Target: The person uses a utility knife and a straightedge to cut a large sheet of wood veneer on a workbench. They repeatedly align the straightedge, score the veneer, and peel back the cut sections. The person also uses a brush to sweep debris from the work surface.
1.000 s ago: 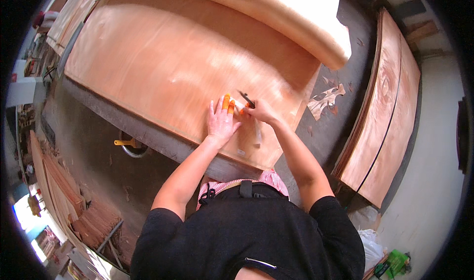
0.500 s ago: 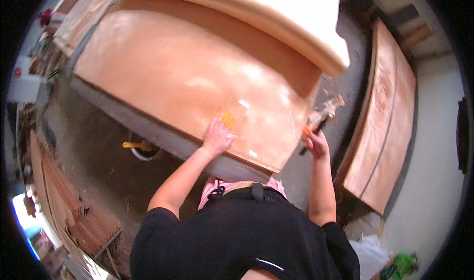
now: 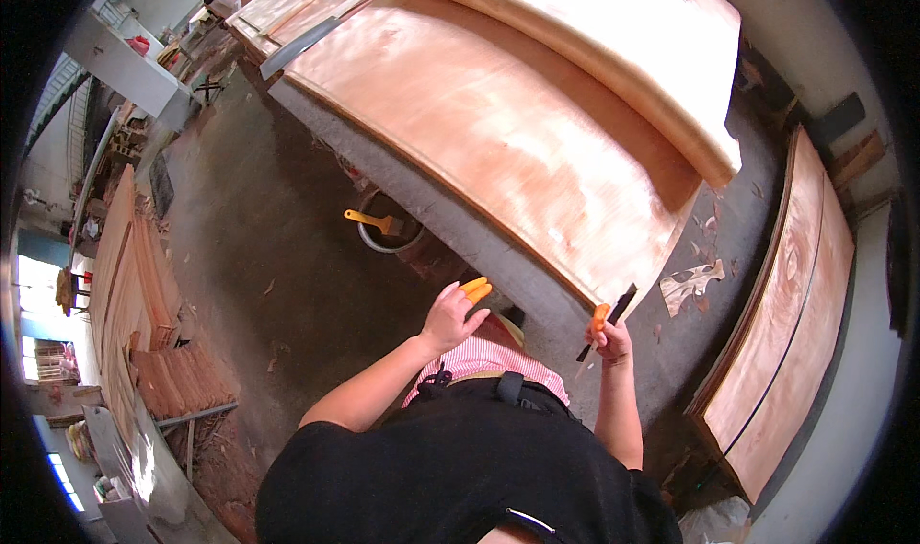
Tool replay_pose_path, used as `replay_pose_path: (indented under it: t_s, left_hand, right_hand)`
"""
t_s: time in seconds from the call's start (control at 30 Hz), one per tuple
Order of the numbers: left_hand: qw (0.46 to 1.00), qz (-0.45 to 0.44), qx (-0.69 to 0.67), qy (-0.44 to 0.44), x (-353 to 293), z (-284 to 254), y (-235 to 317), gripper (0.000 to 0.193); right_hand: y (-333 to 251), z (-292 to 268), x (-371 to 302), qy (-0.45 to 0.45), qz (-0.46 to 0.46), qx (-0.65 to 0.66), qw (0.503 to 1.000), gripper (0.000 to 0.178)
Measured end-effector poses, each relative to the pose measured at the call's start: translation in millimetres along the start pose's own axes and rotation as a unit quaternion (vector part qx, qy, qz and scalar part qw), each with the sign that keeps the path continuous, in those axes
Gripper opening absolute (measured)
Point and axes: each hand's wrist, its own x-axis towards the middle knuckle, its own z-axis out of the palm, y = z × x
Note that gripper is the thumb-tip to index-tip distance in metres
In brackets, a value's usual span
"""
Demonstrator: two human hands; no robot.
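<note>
Flat wood sheet (image 3: 479, 127), spread out; pale sheet (image 3: 632, 26) over its far side, still partly rolled; your left hand (image 3: 453, 320), empty, loosely open; your right hand (image 3: 610, 339), gripping a dark tool (image 3: 623, 301) by the flat sheet's corner

A dark grey, mottled floor (image 3: 259, 256) spreads through the room, with thin brown scraps (image 3: 692, 285) strewn over it on the right. A plain pale wall (image 3: 853, 381) closes that side, bent by the lens. Toward the upper left, a long white box-like unit (image 3: 125, 60) stands near a small dark stool (image 3: 208, 88). Bright window openings (image 3: 63, 479) glow bluish white at the lower left, and light throws a hard white patch on a pale board (image 3: 125, 462) nearby
</note>
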Motion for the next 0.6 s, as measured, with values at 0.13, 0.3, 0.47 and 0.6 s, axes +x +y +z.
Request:
replay_pose_path:
  t_s: [0.13, 0.3, 0.47, 0.6]
  left_hand:
    - [0.994, -0.087, -0.059, -0.008, -52.0, -35.3, -6.8, 0.031]
    - [0.987, -0.129, -0.074, -0.053, -92.1, -60.8, -32.4, 0.03]
    - [0.992, -0.093, -0.042, -0.077, -114.6, -107.3, -89.7, 0.029]
    - [0.989, -0.131, -0.03, -0.055, -156.0, -164.3, -158.4, 0.028]
  right_hand:
    - [30.2, 34.0, -4.8, -0.014, 0.025, -0.018, 0.999, 0.022]
    - [47.2, 61.3, -1.0, -0.034, 0.016, -0.014, 0.999, 0.021]
    - [84.0, 97.3, 28.3, -0.029, 0.018, -0.045, 0.998, 0.019]
    - [139.8, 148.1, 83.0, 0.017, 0.117, -0.021, 0.993, 0.02]
